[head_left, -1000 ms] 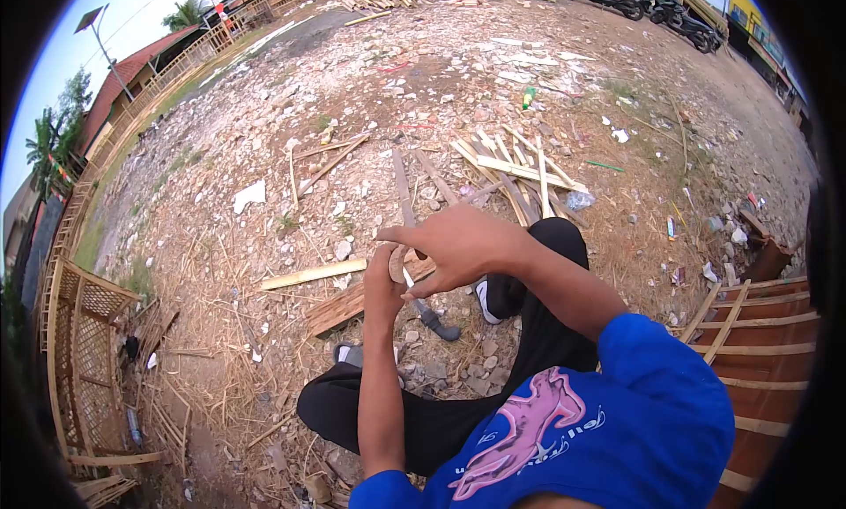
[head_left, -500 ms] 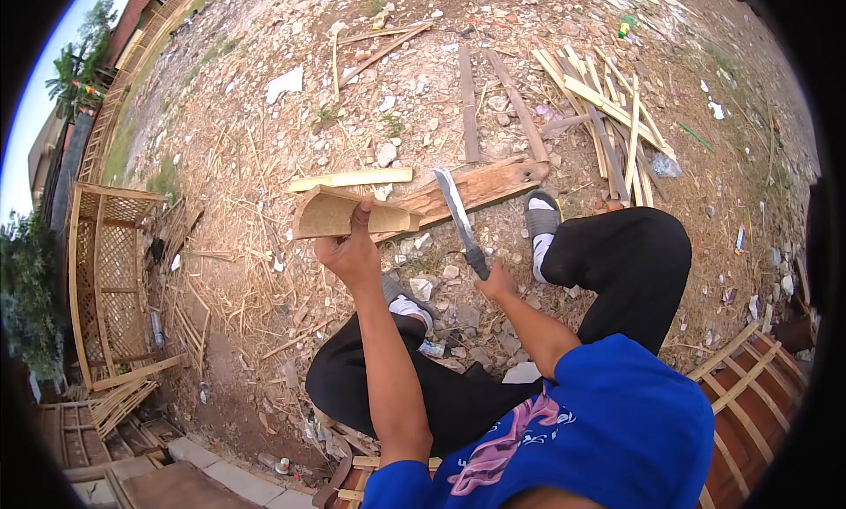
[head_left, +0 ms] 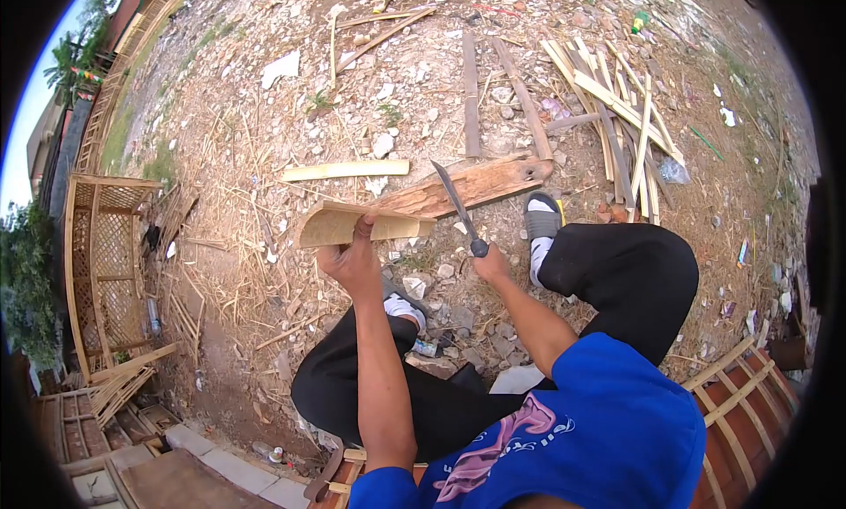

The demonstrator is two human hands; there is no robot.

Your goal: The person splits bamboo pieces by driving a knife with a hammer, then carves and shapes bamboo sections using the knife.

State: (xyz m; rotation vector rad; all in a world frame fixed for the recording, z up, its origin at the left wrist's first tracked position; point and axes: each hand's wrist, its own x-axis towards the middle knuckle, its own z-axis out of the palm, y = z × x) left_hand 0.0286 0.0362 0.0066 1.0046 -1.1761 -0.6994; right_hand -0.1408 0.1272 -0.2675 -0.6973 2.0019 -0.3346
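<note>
My left hand is closed on a wide, curved piece of split bamboo, thumb on its inner face. The bamboo is held above the ground, its narrow end pointing right. My right hand grips the dark handle of a machete. Its blade slants up and to the left, tip apart from the bamboo. Beneath both lies a thick, weathered wooden plank on the rubble, near my sandalled right foot.
Another bamboo strip lies just beyond the plank. A pile of split strips is at the upper right, with two grey boards left of it. A lattice bamboo frame stands at the left. Stones and shavings cover the ground.
The machete has turned in my right hand, so its blade now looks dark and narrower. The bamboo has tilted slightly, its right end reaching a little further right.
</note>
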